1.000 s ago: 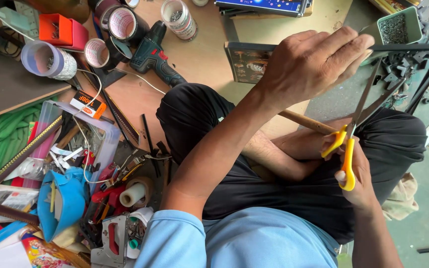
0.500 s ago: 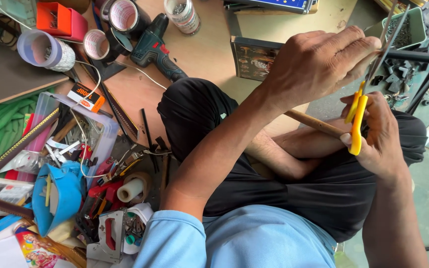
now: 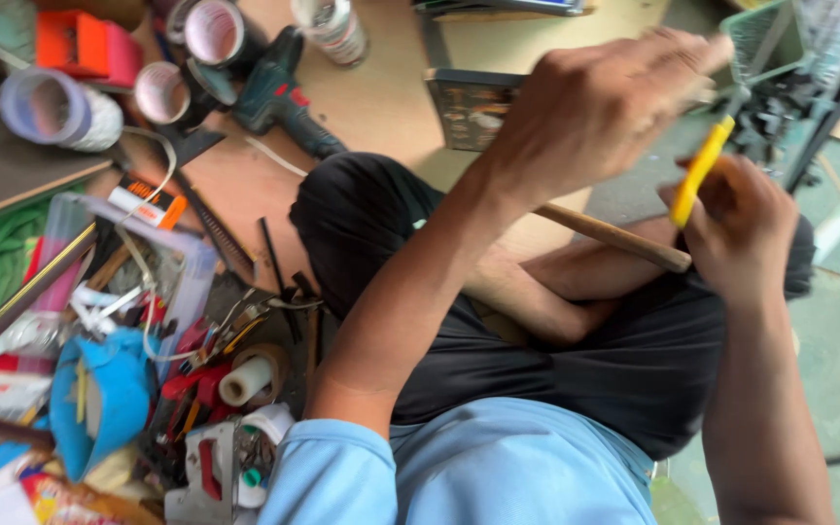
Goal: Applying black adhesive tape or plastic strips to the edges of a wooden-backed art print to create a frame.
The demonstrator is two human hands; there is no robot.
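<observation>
Right hand [image 3: 746,228], fingers clamped on yellow-handled cutter [image 3: 700,173], raised at black frame [image 3: 789,112]. Left hand [image 3: 600,107] curled beside it, grip hidden, can't tell. I judge work mid-way, unfinished.

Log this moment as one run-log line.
left hand: raised, fingers curled | right hand: grips yellow-handled tool | wooden stick: across lap

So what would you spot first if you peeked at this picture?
Probably the bright yellow-handled tool in the right hand at the upper right, with the left hand raised just beside it. Next, the heap of tools on the floor at the left: a blue scoop-shaped thing, rolls of tape and a dark green drill.
</observation>
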